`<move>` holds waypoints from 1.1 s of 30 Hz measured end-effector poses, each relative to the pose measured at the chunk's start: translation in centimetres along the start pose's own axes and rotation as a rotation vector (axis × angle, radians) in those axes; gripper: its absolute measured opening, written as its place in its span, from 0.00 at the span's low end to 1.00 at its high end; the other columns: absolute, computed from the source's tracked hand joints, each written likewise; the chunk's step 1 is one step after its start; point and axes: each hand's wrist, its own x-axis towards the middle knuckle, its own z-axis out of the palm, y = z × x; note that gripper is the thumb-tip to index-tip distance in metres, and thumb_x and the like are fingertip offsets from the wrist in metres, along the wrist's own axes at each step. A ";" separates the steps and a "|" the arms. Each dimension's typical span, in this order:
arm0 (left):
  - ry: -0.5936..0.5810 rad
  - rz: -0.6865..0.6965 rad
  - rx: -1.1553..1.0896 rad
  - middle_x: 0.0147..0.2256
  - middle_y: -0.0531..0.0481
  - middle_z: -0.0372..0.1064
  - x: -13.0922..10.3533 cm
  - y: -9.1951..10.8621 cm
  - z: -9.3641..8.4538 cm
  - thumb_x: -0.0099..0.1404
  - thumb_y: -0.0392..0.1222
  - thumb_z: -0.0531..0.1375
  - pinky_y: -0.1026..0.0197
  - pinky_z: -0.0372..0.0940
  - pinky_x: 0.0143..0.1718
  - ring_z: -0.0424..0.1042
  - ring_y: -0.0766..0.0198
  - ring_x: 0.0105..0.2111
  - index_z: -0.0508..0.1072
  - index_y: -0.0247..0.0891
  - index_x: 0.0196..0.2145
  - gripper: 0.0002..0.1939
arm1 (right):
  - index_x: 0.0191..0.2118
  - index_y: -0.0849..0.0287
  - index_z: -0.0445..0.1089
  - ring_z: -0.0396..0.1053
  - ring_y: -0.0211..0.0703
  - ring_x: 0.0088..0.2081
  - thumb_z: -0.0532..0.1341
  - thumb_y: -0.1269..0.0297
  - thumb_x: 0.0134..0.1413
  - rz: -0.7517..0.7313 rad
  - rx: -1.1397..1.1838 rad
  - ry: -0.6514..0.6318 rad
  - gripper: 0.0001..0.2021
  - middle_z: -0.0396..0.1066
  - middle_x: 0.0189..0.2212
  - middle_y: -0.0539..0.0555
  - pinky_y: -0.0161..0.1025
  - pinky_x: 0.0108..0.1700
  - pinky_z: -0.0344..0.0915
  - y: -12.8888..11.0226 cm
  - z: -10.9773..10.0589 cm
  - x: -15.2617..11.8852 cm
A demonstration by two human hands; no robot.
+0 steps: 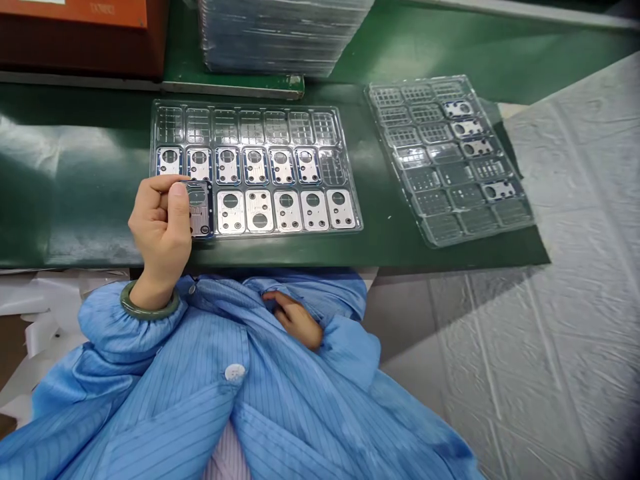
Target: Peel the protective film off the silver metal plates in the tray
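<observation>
My left hand (165, 223) pinches a metal plate with a dark blue edge (201, 210) by its left side, over the front left of a clear compartment tray (356, 200). Behind it in the middle row lie several blue-edged plates (255, 166). The front row holds several silver plates (287, 211), each with one large round hole; one of them has that hole at its near end. The back row of compartments has no plates. My right hand (295, 320) rests in my lap on the blue coat, fingers loosely curled, partly hidden by cloth.
A second clear tray (430, 230) with a few blue-edged plates (477, 147) lies at an angle on the right of the green table (380, 247). At the back stand a stack of clear trays (280, 37) and an orange box (80, 33).
</observation>
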 end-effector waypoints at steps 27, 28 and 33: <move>-0.040 -0.036 0.015 0.24 0.55 0.59 -0.1 0.3 -0.2 0.68 0.47 0.58 0.63 0.50 0.18 0.56 0.73 0.20 0.75 0.44 0.36 0.08 | 0.48 0.57 0.74 0.71 0.41 0.49 0.55 0.70 0.59 0.004 -0.197 -0.272 0.14 0.73 0.51 0.54 0.34 0.53 0.64 -6.9 -4.0 1.1; -0.042 -0.040 0.013 0.24 0.55 0.59 -0.1 0.4 -0.2 0.68 0.47 0.58 0.63 0.50 0.18 0.56 0.73 0.20 0.75 0.43 0.36 0.08 | 0.51 0.60 0.71 0.70 0.42 0.51 0.55 0.70 0.60 0.045 -0.211 -0.243 0.16 0.71 0.53 0.57 0.36 0.53 0.64 -6.9 -3.0 1.7; -0.021 -0.029 0.018 0.25 0.55 0.58 0.0 0.4 0.0 0.69 0.49 0.56 0.65 0.54 0.20 0.60 0.72 0.23 0.74 0.40 0.36 0.12 | 0.59 0.59 0.63 0.58 0.55 0.61 0.51 0.67 0.62 0.221 -0.305 -0.028 0.21 0.60 0.61 0.63 0.48 0.59 0.58 -6.2 0.4 3.9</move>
